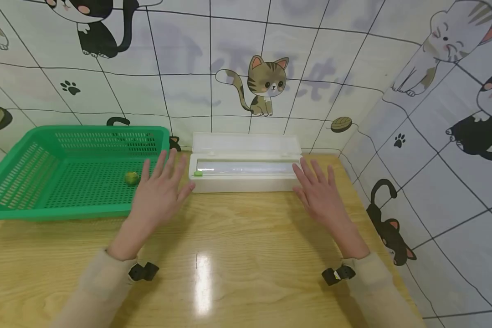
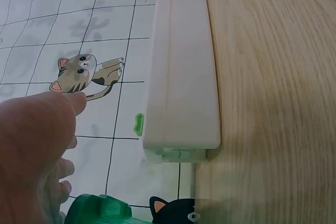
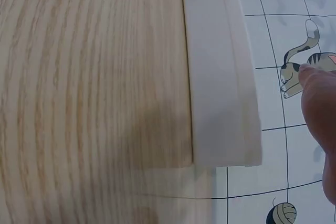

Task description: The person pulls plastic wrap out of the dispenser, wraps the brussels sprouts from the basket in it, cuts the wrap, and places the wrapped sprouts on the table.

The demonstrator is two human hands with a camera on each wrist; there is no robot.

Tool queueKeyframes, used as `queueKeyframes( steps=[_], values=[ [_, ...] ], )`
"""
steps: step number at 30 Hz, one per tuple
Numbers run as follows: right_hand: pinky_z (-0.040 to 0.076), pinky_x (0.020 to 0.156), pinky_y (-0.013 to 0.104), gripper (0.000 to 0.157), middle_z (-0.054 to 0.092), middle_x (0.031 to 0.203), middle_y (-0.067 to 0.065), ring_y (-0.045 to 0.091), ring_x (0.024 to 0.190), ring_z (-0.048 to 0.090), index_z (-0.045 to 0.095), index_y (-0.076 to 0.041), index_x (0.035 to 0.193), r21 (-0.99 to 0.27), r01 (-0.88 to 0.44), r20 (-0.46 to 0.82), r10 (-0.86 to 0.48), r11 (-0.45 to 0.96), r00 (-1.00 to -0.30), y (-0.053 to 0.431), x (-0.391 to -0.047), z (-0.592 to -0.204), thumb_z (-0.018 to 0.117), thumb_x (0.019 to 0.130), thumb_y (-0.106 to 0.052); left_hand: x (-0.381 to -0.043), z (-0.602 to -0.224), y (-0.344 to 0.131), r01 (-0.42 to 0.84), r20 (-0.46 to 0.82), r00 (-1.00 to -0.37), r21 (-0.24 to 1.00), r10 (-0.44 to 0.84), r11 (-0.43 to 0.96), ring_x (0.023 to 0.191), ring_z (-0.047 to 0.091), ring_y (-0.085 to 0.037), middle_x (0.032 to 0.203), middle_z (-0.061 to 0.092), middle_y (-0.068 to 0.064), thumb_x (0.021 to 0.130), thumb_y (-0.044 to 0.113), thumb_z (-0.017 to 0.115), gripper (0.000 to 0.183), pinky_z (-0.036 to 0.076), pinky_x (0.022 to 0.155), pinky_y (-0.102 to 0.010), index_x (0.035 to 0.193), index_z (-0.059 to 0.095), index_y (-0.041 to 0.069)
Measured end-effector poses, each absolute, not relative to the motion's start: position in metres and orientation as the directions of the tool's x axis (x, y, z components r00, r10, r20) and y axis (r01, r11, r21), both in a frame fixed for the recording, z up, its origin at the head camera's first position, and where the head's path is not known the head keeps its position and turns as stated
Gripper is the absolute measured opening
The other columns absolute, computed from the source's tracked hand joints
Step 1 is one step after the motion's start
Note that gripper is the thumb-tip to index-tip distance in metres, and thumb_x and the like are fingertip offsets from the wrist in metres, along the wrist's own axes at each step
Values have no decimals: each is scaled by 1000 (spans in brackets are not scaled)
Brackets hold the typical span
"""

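A long white cling film dispenser box (image 1: 246, 184) stands on the table against the wall, its lid (image 1: 246, 144) raised at the back. Clear film on a roll (image 1: 246, 167) shows inside, and a small green slider (image 1: 198, 173) sits at the left of its front edge. My left hand (image 1: 157, 193), fingers spread, hovers by the box's left end. Near the right end is my right hand (image 1: 320, 193), likewise spread. Neither hand holds anything. In the left wrist view the thumb (image 2: 47, 124) is apart from the box.
At the left stands a green plastic basket (image 1: 94, 210) with a small round green item (image 1: 132, 178) in it. The wooden table (image 1: 246, 237) meets a cat-patterned wall covering (image 1: 188, 91) behind and on the right.
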State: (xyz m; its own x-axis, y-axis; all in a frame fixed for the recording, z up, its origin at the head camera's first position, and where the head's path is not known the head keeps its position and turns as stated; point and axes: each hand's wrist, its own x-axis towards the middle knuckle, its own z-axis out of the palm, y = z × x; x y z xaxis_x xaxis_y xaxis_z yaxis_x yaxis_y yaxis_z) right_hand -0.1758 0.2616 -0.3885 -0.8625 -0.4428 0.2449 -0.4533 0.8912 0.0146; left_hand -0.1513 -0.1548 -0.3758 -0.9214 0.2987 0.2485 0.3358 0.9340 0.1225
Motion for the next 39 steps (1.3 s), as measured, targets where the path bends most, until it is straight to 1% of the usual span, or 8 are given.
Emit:
queueKeyframes(
  steps=[6,13,18,24,28,31,35,39],
  values=[
    [11,119,67,62,25,167,17,38,153,18,30,-6,161,13,-508,294,-489,861,-821,260,-179,-397,53,107,-28,-154,-384,-152,378,209,-918,199,338,904,156,-3,-34,170,1,-15,110,50,37,70,3,122,-62,164,19,9],
    [20,120,58,60,32,162,23,40,147,30,36,1,155,-32,-577,317,-539,816,-780,261,-192,-402,59,105,-22,-158,-385,-142,459,234,-884,266,405,848,155,3,-40,169,4,-20,109,42,49,72,13,121,-61,163,19,5],
    [28,118,56,60,36,159,23,42,143,36,40,3,152,-143,-564,322,-501,813,-803,263,-202,-405,65,102,-16,-162,-385,-132,460,237,-887,383,397,801,155,1,-37,169,8,-22,106,37,57,77,15,122,-59,163,17,3],
    [35,114,57,55,41,157,18,39,142,38,44,-1,151,-257,-533,339,-441,806,-831,264,-210,-410,65,103,-16,-170,-395,-123,417,253,-909,540,332,731,155,7,-37,168,14,-22,104,29,63,77,17,121,-60,162,21,0],
    [36,113,56,50,48,151,20,39,139,43,50,1,147,-277,-551,391,-432,787,-813,267,-215,-414,66,102,-13,-180,-408,-120,343,264,-939,665,220,664,155,9,-36,167,18,-22,103,23,66,72,14,122,-58,159,29,-3],
    [37,113,55,48,51,148,22,39,137,45,52,3,145,-306,-546,410,-410,780,-815,269,-219,-417,67,101,-10,-186,-415,-119,293,276,-953,752,120,590,155,13,-36,164,26,-23,100,17,70,64,17,122,-56,153,40,-4],
    [37,112,56,47,53,144,24,42,135,46,53,4,143,-378,-522,410,-367,764,-835,273,-223,-420,68,100,-8,-193,-421,-119,296,323,-945,787,46,541,152,22,-36,158,38,-23,95,8,74,52,23,120,-57,142,56,-4],
    [38,112,56,44,54,143,24,42,135,46,56,2,141,-462,-485,389,-322,742,-863,276,-227,-422,67,101,-9,-200,-427,-119,304,346,-938,800,17,517,151,26,-38,155,43,-24,93,5,76,38,24,119,-57,130,67,-3]
  ],
)
